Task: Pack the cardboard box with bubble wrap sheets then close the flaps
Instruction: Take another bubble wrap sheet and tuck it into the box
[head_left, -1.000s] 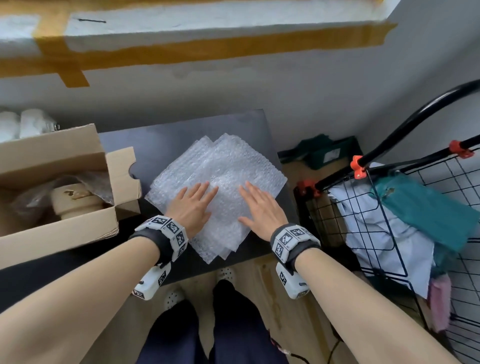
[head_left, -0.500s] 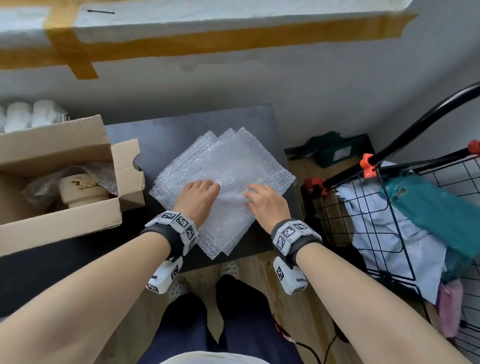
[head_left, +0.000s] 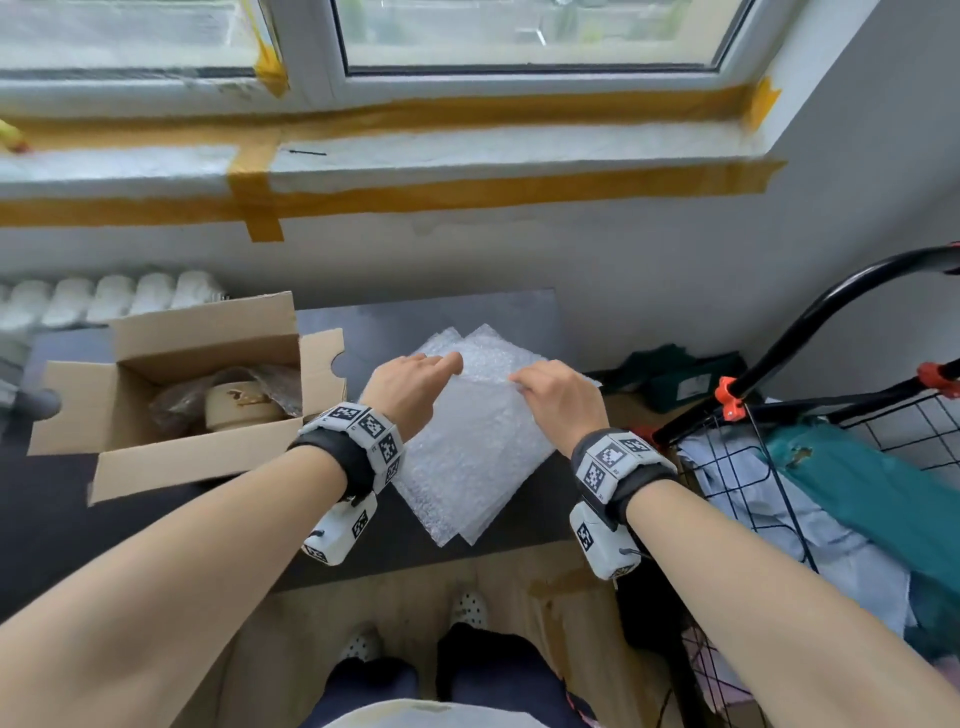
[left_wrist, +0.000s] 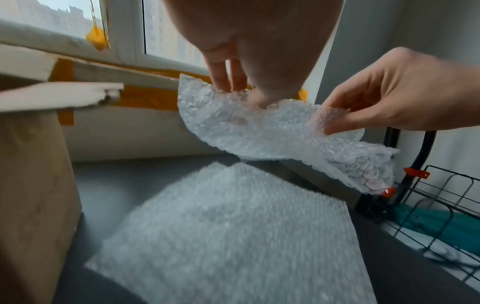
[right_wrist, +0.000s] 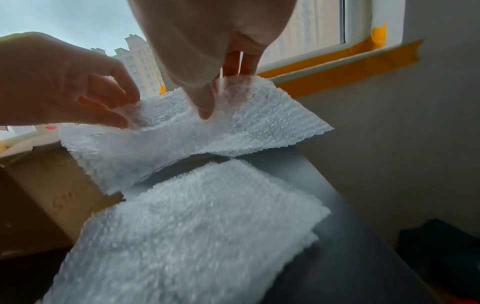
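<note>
The cardboard box sits on the table, left of the bubble wrap stack; 1 sheet hangs above the stack, between both hands; a wire cart stands right of the table

A: Supporting surface?
B: Dark desk below the window.
A: Items directly on it?
B: Open cardboard box at left; stack of bubble wrap sheets just beside it, right.
</note>
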